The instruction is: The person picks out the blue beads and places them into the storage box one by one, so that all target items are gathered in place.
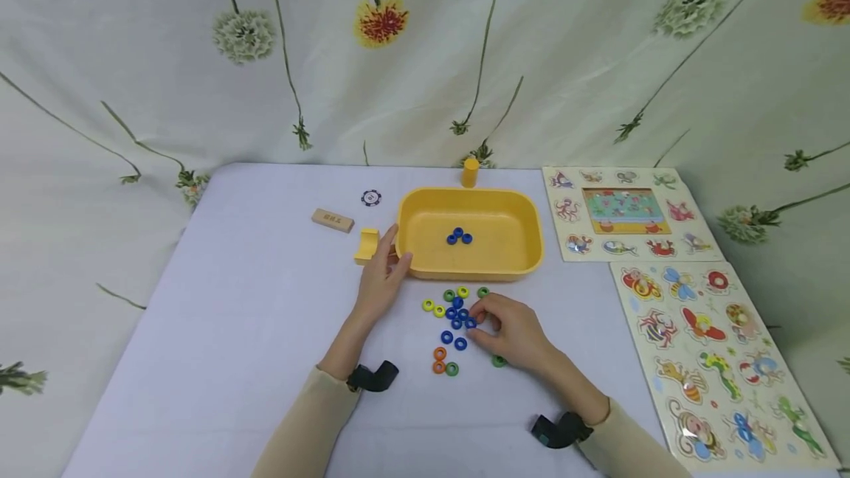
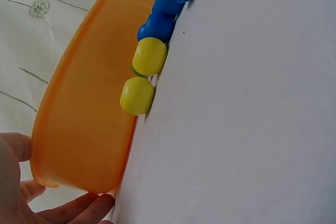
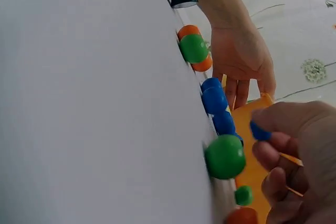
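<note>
My right hand (image 1: 510,329) pinches a blue bead (image 3: 260,131) between thumb and fingertips, just above the loose beads. My left hand (image 1: 381,280) holds the left end of a yellow plastic tub (image 1: 473,276), thumb at its rim and fingers against its side. Three blue beads (image 1: 458,232) lie inside the tub. In front of it, a cluster of blue beads (image 1: 451,313) lies on the cloth. Yellow beads (image 1: 428,305) and green beads (image 1: 448,295) surround this cluster, with orange beads (image 1: 440,353) nearer to me.
Left of the tub are a yellow curved block (image 1: 367,246), a wooden block (image 1: 333,220) and a poker chip (image 1: 371,198). Behind it stands a yellow cylinder (image 1: 470,172). Two picture puzzle boards, one with sea animals (image 1: 571,231) and one with insects (image 1: 684,323), lie at the right.
</note>
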The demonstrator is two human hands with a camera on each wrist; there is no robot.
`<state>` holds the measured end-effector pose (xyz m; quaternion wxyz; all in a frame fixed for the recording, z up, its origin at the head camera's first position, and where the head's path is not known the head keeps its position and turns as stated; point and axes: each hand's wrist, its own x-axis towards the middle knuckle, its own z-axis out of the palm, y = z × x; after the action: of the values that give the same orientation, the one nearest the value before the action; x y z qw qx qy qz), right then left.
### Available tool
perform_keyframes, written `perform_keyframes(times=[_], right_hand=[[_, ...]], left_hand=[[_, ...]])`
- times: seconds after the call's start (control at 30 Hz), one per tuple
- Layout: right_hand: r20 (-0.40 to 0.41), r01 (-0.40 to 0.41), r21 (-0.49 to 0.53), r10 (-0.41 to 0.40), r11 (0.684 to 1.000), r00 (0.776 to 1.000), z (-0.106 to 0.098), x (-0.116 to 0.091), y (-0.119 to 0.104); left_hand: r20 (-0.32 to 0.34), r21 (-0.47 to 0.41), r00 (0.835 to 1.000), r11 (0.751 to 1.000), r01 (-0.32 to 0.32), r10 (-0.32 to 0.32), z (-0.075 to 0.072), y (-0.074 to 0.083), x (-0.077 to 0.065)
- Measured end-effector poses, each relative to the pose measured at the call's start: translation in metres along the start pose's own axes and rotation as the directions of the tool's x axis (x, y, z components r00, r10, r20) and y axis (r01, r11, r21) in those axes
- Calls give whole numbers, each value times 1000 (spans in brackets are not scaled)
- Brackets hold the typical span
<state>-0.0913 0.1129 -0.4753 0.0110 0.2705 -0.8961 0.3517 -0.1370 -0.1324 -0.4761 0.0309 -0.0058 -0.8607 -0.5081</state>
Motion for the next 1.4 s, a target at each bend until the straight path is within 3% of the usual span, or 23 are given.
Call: perform_keyframes(times=[0.13, 0.3, 0.53, 0.63, 0.83, 1.03, 1.23, 1.4], right_hand=[[-71, 39, 63, -34, 997, 997, -22, 22, -6], [-117, 1, 0, -1, 1000, 993, -43, 65, 1], [42, -144, -129, 150, 981, 988, -35, 103, 18], [104, -166, -169, 186, 971, 977, -31, 113, 19], [146, -196, -235, 234, 952, 961, -25, 125, 21], [107, -198, -228, 227, 953, 968, -27, 123, 17], [-102, -171, -136, 158, 976, 982, -43, 88, 11], [-270, -74, -44, 60, 996, 961, -50, 48, 6]], left_hand=[[0, -1, 1000, 1000, 0, 0, -1, 0, 0], [-7, -3, 1000, 1000, -11, 11, 0, -2, 0], [-1, 3, 1000, 1000, -11, 11, 4, -1, -3], [1, 1, 1000, 1000, -9, 9, 4, 1, -4], [5, -3, 1000, 1000, -22, 22, 2, 2, -3], [-13, 2, 1000, 1000, -29, 29, 1, 1, -2], [2, 6, 999, 999, -36, 36, 2, 1, -2], [1, 5, 1000, 1000, -22, 22, 1, 0, -1]])
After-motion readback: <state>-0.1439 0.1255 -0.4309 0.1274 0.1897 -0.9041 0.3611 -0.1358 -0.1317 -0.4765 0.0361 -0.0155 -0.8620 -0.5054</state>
